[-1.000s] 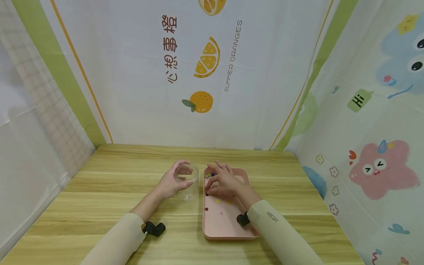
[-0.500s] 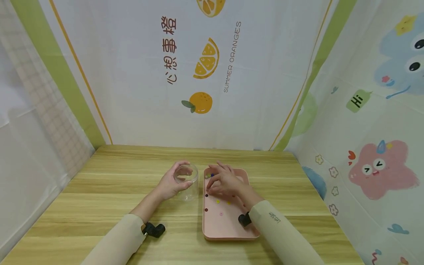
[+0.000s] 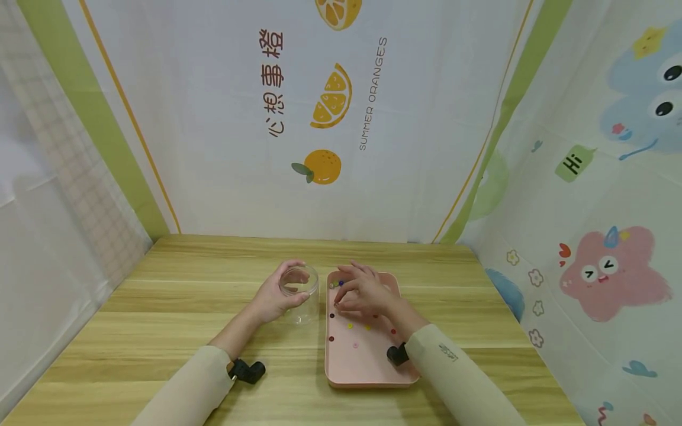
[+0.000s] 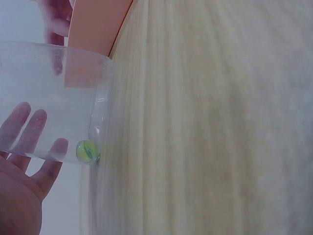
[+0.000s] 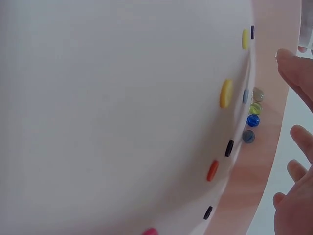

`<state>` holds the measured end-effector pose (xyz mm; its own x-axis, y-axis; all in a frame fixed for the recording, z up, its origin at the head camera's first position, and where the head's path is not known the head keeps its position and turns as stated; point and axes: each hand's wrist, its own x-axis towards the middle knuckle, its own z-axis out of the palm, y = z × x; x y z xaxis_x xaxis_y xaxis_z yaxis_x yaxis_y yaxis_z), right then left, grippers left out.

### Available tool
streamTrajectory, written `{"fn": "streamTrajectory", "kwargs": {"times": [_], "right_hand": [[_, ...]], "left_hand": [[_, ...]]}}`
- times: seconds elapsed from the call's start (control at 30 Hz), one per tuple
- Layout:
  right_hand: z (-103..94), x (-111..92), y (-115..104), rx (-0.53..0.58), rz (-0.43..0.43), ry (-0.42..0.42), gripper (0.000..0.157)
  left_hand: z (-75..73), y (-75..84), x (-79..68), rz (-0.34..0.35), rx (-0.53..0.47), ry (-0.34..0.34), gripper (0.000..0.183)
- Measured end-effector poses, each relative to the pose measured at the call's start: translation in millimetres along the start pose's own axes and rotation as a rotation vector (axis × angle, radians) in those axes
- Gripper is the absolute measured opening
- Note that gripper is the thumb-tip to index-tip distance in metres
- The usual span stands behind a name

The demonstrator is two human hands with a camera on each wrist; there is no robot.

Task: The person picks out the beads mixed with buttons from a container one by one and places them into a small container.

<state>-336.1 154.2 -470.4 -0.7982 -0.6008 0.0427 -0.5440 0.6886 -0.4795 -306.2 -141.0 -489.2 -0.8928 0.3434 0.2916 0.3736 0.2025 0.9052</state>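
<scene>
The left hand (image 3: 273, 297) grips a clear jar (image 3: 306, 311) on the bench (image 3: 213, 284); the right hand (image 3: 366, 294) is over a pink tray (image 3: 367, 370), whether pinching anything I cannot tell.

A clear, wide-mouthed jar (image 3: 303, 309), gripped by the left hand (image 3: 273, 299), is upright, one yellow-green marble (image 4: 86, 151) at its bottom. Just beside it lies a shallow pink tray (image 3: 367, 368), where four marbles (image 5: 253, 120), clear, yellow, blue and greyish, sit in a row against its wall.
</scene>
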Motion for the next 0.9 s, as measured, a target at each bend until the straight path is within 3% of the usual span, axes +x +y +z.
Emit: {"fn": "streamTrajectory", "kwargs": {"times": [0.3, 0.9], "right_hand": [[-3.5, -3.1, -1.2, 0.037, -0.028, 0.059, 0.002], [-2.4, -4.6, -1.6, 0.132, -0.014, 0.114, 0.008]], "left_hand": [[0.9, -0.2, -0.3, -0.016, -0.003, 0.002, 0.068], [0.7, -1.1, 0.6, -0.022, -0.016, -0.002, 0.068]]}}
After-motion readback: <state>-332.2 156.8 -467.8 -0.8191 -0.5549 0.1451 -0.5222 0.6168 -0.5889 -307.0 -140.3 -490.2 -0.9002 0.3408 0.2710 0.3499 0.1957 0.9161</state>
